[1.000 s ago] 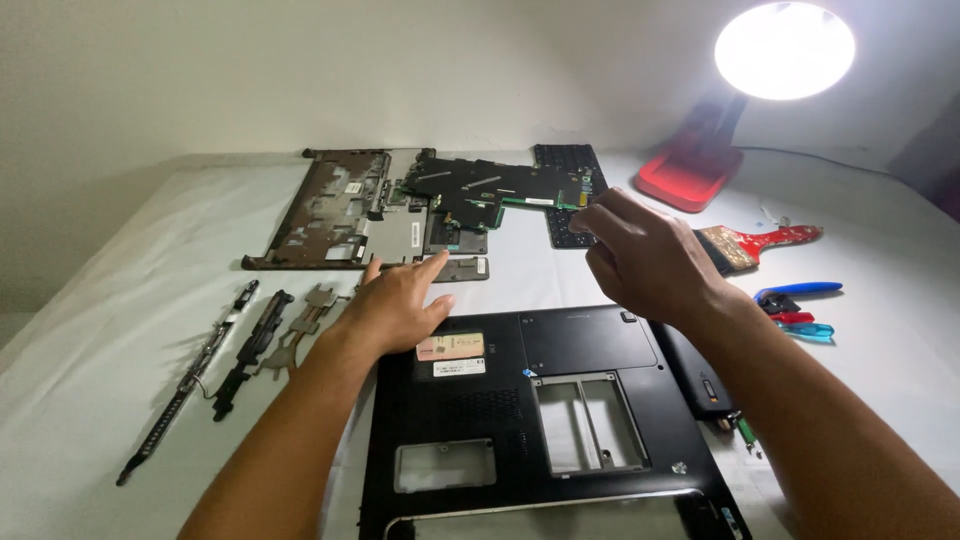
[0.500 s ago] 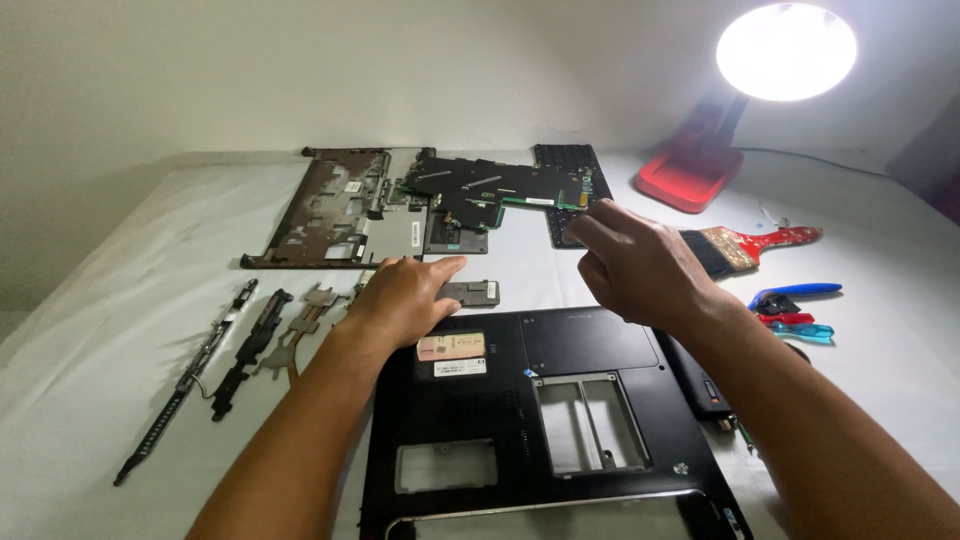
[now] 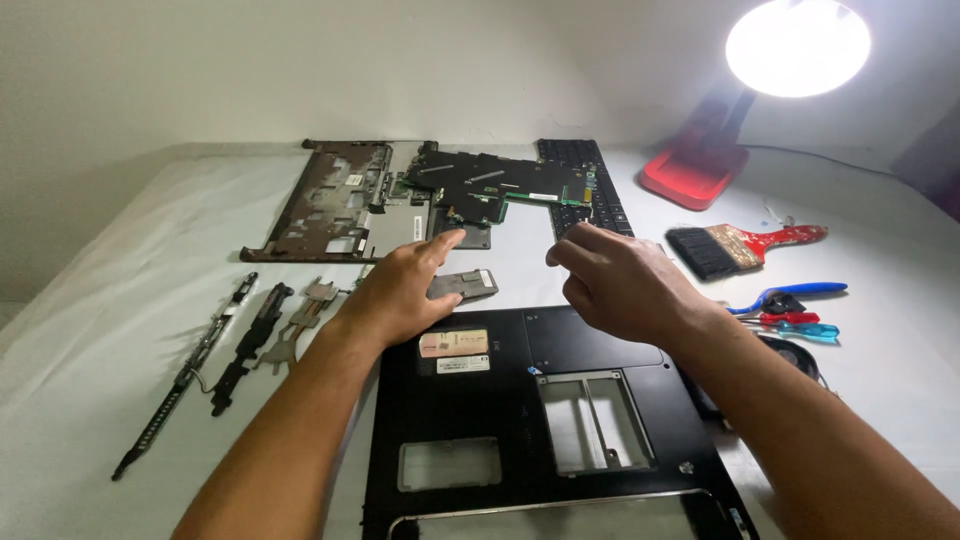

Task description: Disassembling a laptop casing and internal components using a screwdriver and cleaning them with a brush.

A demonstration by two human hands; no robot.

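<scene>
- Left hand (image 3: 400,290) is resting loosely open against a small grey cover plate (image 3: 463,285); right hand (image 3: 620,280) is hovering, fingers curled, grasping nothing.
- Pink and white rectangular labels (image 3: 455,350) are sitting on the black laptop base (image 3: 500,420).
- White table (image 3: 120,260) is lying under lamplight.

A makeshift electronics repair bench is shown. A white cloth (image 3: 120,400) is spread over the table. Ahead of the fingers (image 3: 440,245) a circuit board (image 3: 490,185) and a keyboard (image 3: 585,180) are laid; right of them, a brush (image 3: 740,245) and screwdrivers (image 3: 790,322) under a lamp (image 3: 790,50).
</scene>
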